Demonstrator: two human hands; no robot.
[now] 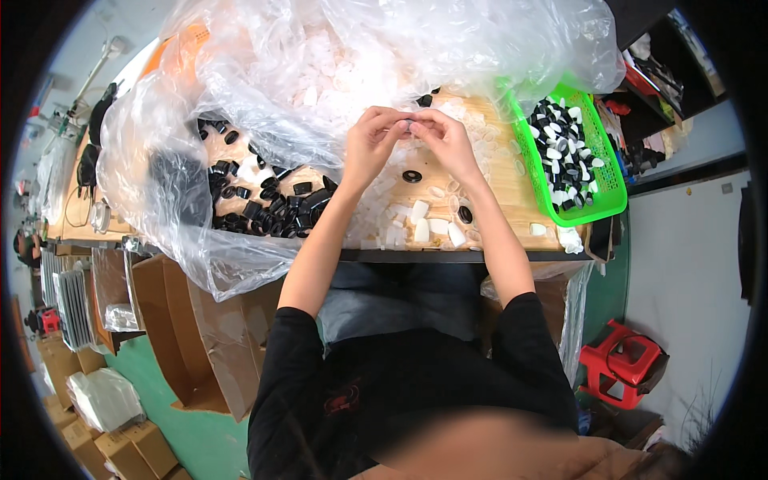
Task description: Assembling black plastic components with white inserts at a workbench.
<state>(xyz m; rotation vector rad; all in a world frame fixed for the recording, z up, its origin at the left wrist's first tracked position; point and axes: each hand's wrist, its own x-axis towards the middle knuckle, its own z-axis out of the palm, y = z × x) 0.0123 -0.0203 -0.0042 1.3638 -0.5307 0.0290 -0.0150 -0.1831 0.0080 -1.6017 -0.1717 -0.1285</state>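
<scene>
My left hand (371,144) and my right hand (446,142) meet over the middle of the wooden table (500,192). Their fingertips are pinched together on a small greyish piece (409,126), mostly covered by the fingers, so its kind is unclear. Below them lies a black oval ring (411,176); a second black oval piece (465,214) rests closer to the table edge. Several white rounded caps (422,231) lie near the front edge. Thin clear oval rings (480,132) are scattered to the right of my hands.
A bright green basket (606,206) at the right holds mixed black and white pieces. Black caps (292,210) lie at the left amid clear plastic sheeting (172,228). Translucent pieces (344,80) are heaped at the back. Cardboard boxes (172,336) and a red stool (620,364) stand below.
</scene>
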